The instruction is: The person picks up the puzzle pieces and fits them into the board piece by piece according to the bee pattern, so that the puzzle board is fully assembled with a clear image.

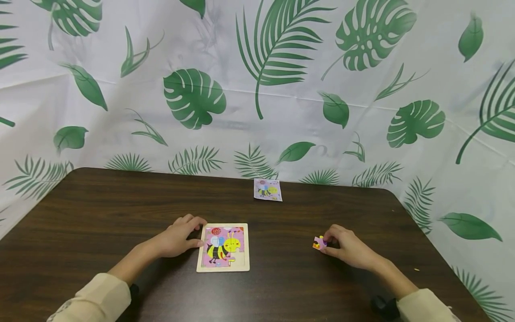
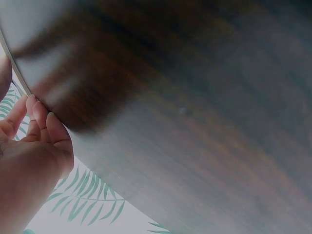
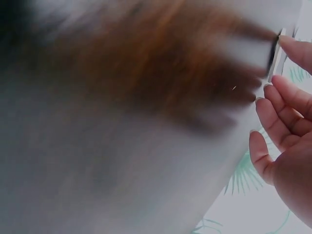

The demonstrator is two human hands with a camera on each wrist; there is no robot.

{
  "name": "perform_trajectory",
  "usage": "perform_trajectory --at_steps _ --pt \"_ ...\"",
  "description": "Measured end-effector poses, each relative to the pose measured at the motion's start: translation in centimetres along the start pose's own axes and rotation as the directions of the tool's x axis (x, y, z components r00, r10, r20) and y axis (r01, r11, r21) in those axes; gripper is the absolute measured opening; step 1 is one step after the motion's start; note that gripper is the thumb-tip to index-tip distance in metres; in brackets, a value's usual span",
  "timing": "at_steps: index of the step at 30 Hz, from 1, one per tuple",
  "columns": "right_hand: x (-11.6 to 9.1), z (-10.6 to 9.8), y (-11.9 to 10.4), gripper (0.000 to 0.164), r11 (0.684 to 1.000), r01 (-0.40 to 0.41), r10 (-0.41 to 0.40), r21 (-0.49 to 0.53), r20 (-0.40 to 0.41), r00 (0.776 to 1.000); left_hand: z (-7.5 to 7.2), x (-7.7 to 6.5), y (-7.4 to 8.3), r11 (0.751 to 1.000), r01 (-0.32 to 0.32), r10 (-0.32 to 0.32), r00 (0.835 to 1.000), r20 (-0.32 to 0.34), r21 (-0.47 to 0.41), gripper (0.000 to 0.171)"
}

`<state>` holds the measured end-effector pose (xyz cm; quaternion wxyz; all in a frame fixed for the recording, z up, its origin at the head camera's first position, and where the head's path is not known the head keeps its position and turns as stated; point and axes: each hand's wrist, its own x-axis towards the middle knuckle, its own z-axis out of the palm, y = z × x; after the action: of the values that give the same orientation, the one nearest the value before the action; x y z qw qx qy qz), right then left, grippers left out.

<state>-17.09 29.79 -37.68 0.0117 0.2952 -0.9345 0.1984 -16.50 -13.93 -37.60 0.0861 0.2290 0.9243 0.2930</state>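
A square wooden puzzle board (image 1: 246,250) with a bee picture lies on the table, a gap in its lower right part showing bare wood. The left hand (image 1: 177,239) is at the board's left side, index fingertip at the top left corner and thumb touching the left edge. In the left wrist view, this left hand (image 2: 41,141) appears at the left, fingertips by the board's thin edge. To the right, the right hand (image 1: 348,248) pinches a pink puzzle piece (image 1: 319,244) with orange and yellow bits, apart from the board. The right wrist view shows the piece (image 3: 277,58) edge-on near the thumb and fingertips.
A small printed picture card (image 1: 268,190) of the same bee lies near the back edge of the dark wooden table (image 1: 281,290). Behind the table hangs a white cloth (image 1: 289,107) with green leaves.
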Motion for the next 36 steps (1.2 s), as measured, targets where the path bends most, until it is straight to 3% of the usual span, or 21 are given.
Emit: perform_trajectory --at_steps 12,19,36 --pt "1.6 0.9 -2.3 0.017 0.997 0.079 -0.079 0.012 0.057 0.995 0.0 0.0 -0.1 1.000 -0.002 0.002 1.000 0.003 0.005 0.041" --pt "2.6 1.4 -4.3 0.018 0.996 0.084 -0.084 0.011 0.105 0.991 0.0 -0.1 0.1 1.000 -0.005 0.005 1.000 0.007 0.002 0.042" --pt "5.8 2.6 -8.8 0.018 0.986 0.142 -0.158 0.090 0.208 0.965 0.0 0.0 0.0 1.000 0.004 -0.004 1.000 0.010 0.003 0.041"
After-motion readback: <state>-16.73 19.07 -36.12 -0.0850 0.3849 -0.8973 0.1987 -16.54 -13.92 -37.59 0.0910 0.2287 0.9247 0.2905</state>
